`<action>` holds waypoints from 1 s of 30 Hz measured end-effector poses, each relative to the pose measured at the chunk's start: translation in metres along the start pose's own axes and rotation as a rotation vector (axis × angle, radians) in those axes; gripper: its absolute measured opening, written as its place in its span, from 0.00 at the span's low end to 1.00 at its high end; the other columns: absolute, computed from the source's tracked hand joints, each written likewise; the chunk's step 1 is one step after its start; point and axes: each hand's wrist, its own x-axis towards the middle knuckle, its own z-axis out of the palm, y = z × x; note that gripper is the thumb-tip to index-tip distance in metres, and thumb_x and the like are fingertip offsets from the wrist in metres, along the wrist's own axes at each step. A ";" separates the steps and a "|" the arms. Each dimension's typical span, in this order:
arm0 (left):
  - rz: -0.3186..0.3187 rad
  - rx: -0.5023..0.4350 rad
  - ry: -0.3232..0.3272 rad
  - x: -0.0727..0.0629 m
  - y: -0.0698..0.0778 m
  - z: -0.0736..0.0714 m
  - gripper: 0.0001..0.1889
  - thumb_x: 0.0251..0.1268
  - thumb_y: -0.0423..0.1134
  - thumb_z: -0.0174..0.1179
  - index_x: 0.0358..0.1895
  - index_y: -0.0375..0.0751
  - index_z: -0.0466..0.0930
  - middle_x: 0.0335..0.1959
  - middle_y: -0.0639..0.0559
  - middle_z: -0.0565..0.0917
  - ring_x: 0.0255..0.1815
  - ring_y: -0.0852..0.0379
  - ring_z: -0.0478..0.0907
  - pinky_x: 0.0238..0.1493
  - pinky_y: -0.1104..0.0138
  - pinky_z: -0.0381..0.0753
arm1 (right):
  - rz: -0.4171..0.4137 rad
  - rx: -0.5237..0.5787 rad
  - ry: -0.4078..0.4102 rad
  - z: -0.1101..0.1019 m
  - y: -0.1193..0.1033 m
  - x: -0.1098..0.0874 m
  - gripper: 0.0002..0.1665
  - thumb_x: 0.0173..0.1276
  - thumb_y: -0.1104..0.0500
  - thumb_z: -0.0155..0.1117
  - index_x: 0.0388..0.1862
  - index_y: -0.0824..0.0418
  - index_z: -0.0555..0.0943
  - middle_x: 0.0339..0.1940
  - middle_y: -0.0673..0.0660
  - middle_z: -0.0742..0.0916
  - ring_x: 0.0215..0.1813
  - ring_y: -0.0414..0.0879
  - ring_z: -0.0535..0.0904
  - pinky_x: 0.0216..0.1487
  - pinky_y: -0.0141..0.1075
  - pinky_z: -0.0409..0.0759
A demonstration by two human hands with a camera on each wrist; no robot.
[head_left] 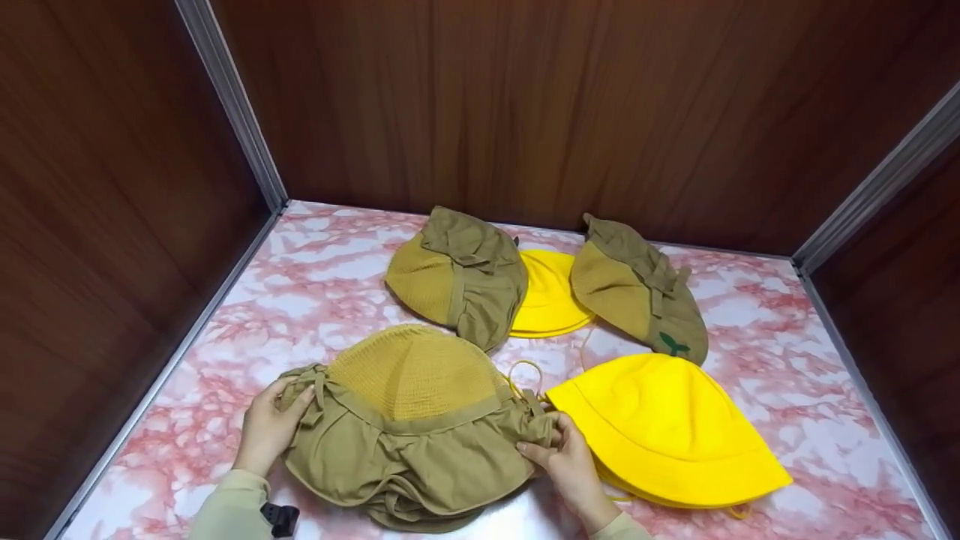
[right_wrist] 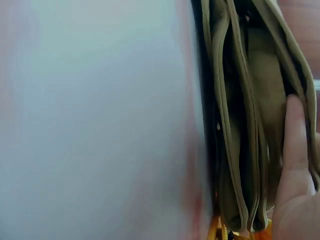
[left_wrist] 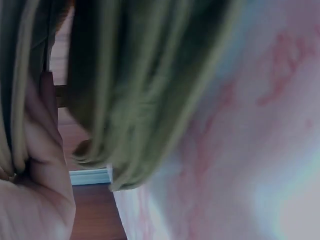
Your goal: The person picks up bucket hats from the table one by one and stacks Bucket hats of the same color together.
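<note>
An olive sun hat [head_left: 420, 450] with a mustard mesh crown is held up at the near middle of the table, its gathered brim facing me. My left hand [head_left: 274, 424] pinches its left side, thumb in front. At the opposite side my right hand [head_left: 566, 461] grips the brim between thumb and fingers. In the left wrist view, folds of the brim [left_wrist: 135, 90] hang beside the left hand [left_wrist: 40, 165]. The right wrist view shows layered brim edges [right_wrist: 245, 125], with a finger of the right hand [right_wrist: 295, 165] tucked between layers.
A yellow hat [head_left: 667, 427] lies right of my right hand, its cord [head_left: 525, 367] near the olive hat. Behind lie two more olive hats [head_left: 487, 285] [head_left: 637, 285] with another yellow hat [head_left: 551, 292] between them. Brown panels [head_left: 525, 112] enclose the pink marbled table [head_left: 225, 352].
</note>
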 end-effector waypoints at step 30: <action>0.331 0.505 -0.006 -0.024 0.086 0.061 0.40 0.73 0.53 0.53 0.77 0.31 0.49 0.81 0.35 0.42 0.79 0.28 0.32 0.75 0.34 0.34 | -0.568 -1.257 -0.339 0.043 -0.052 -0.008 0.42 0.71 0.49 0.62 0.76 0.66 0.60 0.80 0.62 0.60 0.79 0.63 0.54 0.75 0.62 0.57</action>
